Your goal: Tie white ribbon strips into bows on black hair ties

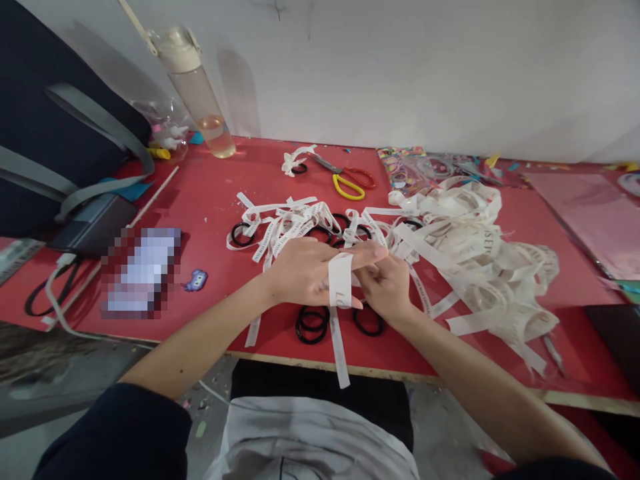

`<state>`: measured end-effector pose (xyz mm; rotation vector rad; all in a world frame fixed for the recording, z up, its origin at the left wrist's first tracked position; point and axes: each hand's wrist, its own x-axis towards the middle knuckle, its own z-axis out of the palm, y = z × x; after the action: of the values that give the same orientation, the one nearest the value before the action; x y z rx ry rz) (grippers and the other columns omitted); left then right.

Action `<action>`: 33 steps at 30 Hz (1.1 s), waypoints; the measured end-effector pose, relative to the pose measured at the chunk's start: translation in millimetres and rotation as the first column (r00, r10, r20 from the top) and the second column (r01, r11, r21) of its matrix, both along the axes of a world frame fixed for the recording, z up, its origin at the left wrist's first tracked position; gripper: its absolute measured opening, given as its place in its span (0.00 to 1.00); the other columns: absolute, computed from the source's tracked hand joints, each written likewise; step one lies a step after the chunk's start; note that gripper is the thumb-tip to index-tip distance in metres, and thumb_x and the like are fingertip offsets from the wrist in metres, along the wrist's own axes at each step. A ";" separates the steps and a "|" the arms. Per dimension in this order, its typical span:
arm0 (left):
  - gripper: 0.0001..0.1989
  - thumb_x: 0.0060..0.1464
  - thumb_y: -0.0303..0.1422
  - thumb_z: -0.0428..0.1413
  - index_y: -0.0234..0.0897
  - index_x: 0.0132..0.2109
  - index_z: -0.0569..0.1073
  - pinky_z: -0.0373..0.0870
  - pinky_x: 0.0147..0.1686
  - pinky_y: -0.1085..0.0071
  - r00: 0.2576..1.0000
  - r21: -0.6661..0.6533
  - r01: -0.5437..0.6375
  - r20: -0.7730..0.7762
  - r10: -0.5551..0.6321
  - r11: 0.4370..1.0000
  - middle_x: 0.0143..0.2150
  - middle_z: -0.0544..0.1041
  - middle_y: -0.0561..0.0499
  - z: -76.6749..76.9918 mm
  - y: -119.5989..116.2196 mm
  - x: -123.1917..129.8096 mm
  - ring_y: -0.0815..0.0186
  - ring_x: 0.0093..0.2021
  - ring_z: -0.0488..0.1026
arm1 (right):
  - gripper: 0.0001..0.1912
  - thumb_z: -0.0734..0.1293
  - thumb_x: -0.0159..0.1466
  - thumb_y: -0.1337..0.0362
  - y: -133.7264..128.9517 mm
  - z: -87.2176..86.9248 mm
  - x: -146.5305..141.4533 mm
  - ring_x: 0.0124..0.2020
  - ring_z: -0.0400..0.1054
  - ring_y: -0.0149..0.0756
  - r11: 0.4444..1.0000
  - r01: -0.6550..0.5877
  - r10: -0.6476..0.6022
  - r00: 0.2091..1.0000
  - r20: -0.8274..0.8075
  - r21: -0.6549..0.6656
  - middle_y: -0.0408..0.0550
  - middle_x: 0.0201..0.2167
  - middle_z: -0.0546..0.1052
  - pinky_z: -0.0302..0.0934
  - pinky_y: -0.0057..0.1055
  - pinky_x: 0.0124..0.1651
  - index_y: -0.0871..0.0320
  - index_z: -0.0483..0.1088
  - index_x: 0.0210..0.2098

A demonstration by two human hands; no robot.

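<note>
A wide white printed ribbon (341,281) is looped around the fingers of my left hand (303,273), near the middle of the table's front part. My right hand (387,283) meets it from the right, its fingers bent at the ribbon and partly hidden. Beneath, a narrow ribbon tail (339,350) hangs down over the table edge. Black hair ties (313,325) lie just below my hands, with another black ring (369,321) under my right hand. Behind my hands is a pile of narrow printed ribbons (295,223) with black ties among them.
Wide ribbons (480,260) are heaped at the right. Scissors (345,177) and a small bow (295,162) lie toward the back. A bottle (205,100), a phone (145,270), a small purple charm (197,280) and a dark bag (45,120) are on the left of the red table (200,180).
</note>
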<state>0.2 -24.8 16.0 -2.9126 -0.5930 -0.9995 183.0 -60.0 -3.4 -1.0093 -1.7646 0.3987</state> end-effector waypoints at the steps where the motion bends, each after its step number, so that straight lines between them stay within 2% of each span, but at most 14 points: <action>1: 0.37 0.58 0.58 0.49 0.42 0.66 0.63 0.54 0.27 0.70 1.000 0.036 0.004 0.015 -0.005 0.999 0.25 0.75 0.55 -0.1 0.1 0.0 0.68 0.26 0.70 | 0.09 0.62 0.66 0.71 -0.6 0.3 0.0 0.34 0.74 0.37 1.000 -0.013 0.013 1.000 -0.016 0.020 0.46 0.35 0.80 0.68 0.33 0.34 0.53 0.74 0.37; 5: 0.38 0.58 0.58 0.48 0.44 0.69 0.57 0.53 0.26 0.69 0.999 0.098 0.036 0.018 -0.038 0.995 0.24 0.72 0.56 0.3 0.2 -0.9 0.68 0.24 0.67 | 0.09 0.60 0.66 0.70 -1.2 0.0 1.7 0.32 0.73 0.36 0.992 -0.085 0.087 0.996 -0.028 0.091 0.46 0.32 0.77 0.66 0.33 0.33 0.54 0.71 0.38; 10: 0.38 0.57 0.61 0.44 0.46 0.68 0.60 0.57 0.28 0.68 0.967 0.035 0.227 -0.126 -0.221 0.973 0.30 0.77 0.52 1.7 -4.1 1.6 0.65 0.28 0.70 | 0.09 0.60 0.67 0.69 0.3 -0.6 2.2 0.29 0.70 0.34 0.989 -0.093 0.089 0.995 0.044 0.118 0.44 0.28 0.74 0.64 0.30 0.31 0.55 0.69 0.34; 13: 0.35 0.59 0.59 0.44 0.48 0.67 0.62 0.60 0.30 0.69 0.940 -0.019 0.294 -0.176 -0.293 0.956 0.27 0.75 0.52 1.7 -7.2 4.0 0.64 0.29 0.70 | 0.10 0.62 0.67 0.69 2.2 -2.6 1.0 0.26 0.67 0.31 0.990 -0.096 0.081 0.987 0.137 0.107 0.42 0.25 0.73 0.61 0.28 0.28 0.55 0.68 0.30; 16: 0.34 0.60 0.57 0.44 0.47 0.68 0.61 0.60 0.32 0.68 0.937 -0.057 0.289 -0.191 -0.294 0.956 0.27 0.74 0.52 3.0 -6.7 3.9 0.63 0.31 0.70 | 0.10 0.62 0.67 0.68 3.7 -5.0 1.1 0.22 0.64 0.28 0.996 -0.051 0.037 0.984 0.175 0.077 0.40 0.23 0.72 0.57 0.26 0.24 0.56 0.68 0.29; 20: 0.33 0.64 0.52 0.42 0.43 0.70 0.57 0.59 0.37 0.65 0.953 -0.130 0.246 -0.147 -0.264 0.960 0.36 0.77 0.47 6.7 -2.2 2.0 0.60 0.38 0.72 | 0.09 0.62 0.68 0.67 4.1 -6.0 3.5 0.24 0.68 0.29 0.999 0.050 -0.052 0.991 0.127 0.019 0.41 0.26 0.75 0.60 0.26 0.26 0.56 0.69 0.31; 24: 0.30 0.66 0.47 0.39 0.42 0.70 0.58 0.60 0.45 0.63 0.953 -0.315 0.246 -0.095 -0.288 0.917 0.41 0.77 0.44 8.2 -2.4 4.0 0.59 0.43 0.70 | 0.08 0.61 0.68 0.67 3.1 -3.9 5.4 0.28 0.71 0.32 1.000 0.021 -0.021 0.994 0.105 -0.006 0.43 0.28 0.77 0.64 0.28 0.29 0.55 0.70 0.34; 26: 0.27 0.67 0.46 0.39 0.44 0.68 0.62 0.60 0.49 0.63 0.948 -0.447 0.273 -0.022 -0.316 0.852 0.44 0.77 0.44 9.2 -5.3 6.0 0.59 0.47 0.69 | 0.07 0.62 0.68 0.67 2.7 -2.4 5.6 0.29 0.71 0.32 1.000 0.009 -0.010 0.995 0.097 0.013 0.43 0.29 0.77 0.65 0.28 0.30 0.55 0.70 0.35; 28: 0.25 0.68 0.44 0.39 0.44 0.65 0.67 0.62 0.49 0.65 0.946 -0.607 0.287 0.056 -0.321 0.741 0.42 0.76 0.45 11.0 -9.1 7.1 0.60 0.47 0.68 | 0.07 0.62 0.68 0.68 3.0 -1.0 5.4 0.28 0.71 0.31 0.999 0.015 -0.019 0.995 0.096 0.043 0.43 0.29 0.77 0.65 0.28 0.30 0.55 0.70 0.35; 31: 0.24 0.67 0.43 0.42 0.43 0.63 0.70 0.64 0.39 0.71 0.946 -0.829 0.260 0.115 -0.304 0.495 0.29 0.72 0.51 13.9 -14.2 6.9 0.65 0.36 0.67 | 0.08 0.61 0.69 0.68 5.0 0.4 5.1 0.27 0.71 0.31 0.996 0.026 -0.035 0.994 0.108 0.082 0.43 0.29 0.78 0.65 0.27 0.29 0.55 0.71 0.35; 33: 0.24 0.67 0.44 0.43 0.42 0.63 0.70 0.61 0.32 0.73 0.942 -0.914 0.255 0.162 -0.293 0.315 0.25 0.67 0.55 14.5 -16.2 6.6 0.69 0.28 0.63 | 0.08 0.61 0.69 0.67 6.6 0.9 5.1 0.28 0.73 0.31 0.995 0.023 -0.034 0.993 0.112 0.096 0.44 0.30 0.79 0.65 0.27 0.30 0.55 0.72 0.36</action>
<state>6.7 -41.0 30.4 -4.1900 -0.9260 -0.7269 188.1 -53.4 -2.5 -1.0055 -1.8503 0.2417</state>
